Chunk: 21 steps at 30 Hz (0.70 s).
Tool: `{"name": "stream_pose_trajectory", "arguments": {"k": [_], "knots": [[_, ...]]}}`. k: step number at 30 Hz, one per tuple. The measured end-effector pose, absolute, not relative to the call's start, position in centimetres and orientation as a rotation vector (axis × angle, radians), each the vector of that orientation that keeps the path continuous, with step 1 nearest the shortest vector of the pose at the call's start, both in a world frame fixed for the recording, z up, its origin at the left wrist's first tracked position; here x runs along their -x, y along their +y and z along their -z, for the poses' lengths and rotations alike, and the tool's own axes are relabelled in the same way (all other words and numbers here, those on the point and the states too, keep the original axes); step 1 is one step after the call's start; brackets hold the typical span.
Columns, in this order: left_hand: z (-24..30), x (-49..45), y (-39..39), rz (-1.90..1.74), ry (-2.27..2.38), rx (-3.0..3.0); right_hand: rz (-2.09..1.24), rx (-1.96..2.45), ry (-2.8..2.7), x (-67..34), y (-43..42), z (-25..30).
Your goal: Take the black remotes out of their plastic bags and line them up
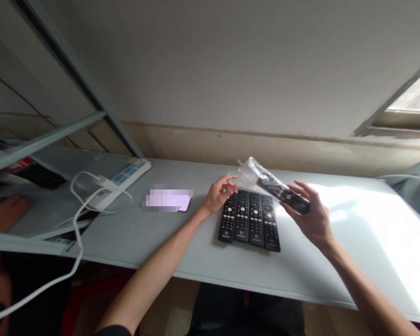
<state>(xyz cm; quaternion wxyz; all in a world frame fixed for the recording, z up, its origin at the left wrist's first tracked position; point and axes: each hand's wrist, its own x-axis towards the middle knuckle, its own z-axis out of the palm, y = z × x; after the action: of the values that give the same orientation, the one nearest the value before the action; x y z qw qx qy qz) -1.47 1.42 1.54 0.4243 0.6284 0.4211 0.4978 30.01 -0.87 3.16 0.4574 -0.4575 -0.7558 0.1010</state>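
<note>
My right hand [315, 214] grips the near end of a black remote control [283, 190], raised and tilted above the table. A clear plastic sleeve [251, 168] covers it and sticks out past its far end. My left hand [220, 195] is close to the loose end of that sleeve, fingers loosely curled and apart; whether a fingertip touches the film is hard to see. Below both hands, several black remote controls [249, 219] lie side by side on the grey table [192, 242]. My left hand partly covers the top of the leftmost one.
A phone [168, 199] with a lit, blurred screen lies to the left. Beyond it are a white power strip [126, 179] and a white cable [77, 233]. Metal frame bars [73, 126] rise at the left, where another person's hand [7, 212] rests. A wall [231, 144] backs the table.
</note>
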Motion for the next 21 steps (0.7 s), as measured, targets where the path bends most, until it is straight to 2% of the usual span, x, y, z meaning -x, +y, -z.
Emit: {"name": "stream_pose_trajectory", "arguments": {"k": [3,7,13,17,21], "knots": [[-1.8,1.3,1.2,-1.195,0.963,-1.383,-0.366,0.925,-2.049,-26.8,1.2,-3.0],[-1.6,0.9,1.2,-1.254,1.013,-1.234,-0.31,0.77,-2.17,-24.9,2.3,-2.1],[-1.2,0.6,1.3,-1.272,0.925,-1.054,-0.272,0.961,-1.943,-26.0,2.0,-1.6],[-1.5,0.6,1.1,-1.279,0.886,-0.967,-0.646,1.197,-1.571,-26.5,2.2,-1.9],[-2.1,0.4,0.9,-1.25,0.83,-0.908,-1.11,1.194,-1.402,-26.3,2.3,-2.0]]}}
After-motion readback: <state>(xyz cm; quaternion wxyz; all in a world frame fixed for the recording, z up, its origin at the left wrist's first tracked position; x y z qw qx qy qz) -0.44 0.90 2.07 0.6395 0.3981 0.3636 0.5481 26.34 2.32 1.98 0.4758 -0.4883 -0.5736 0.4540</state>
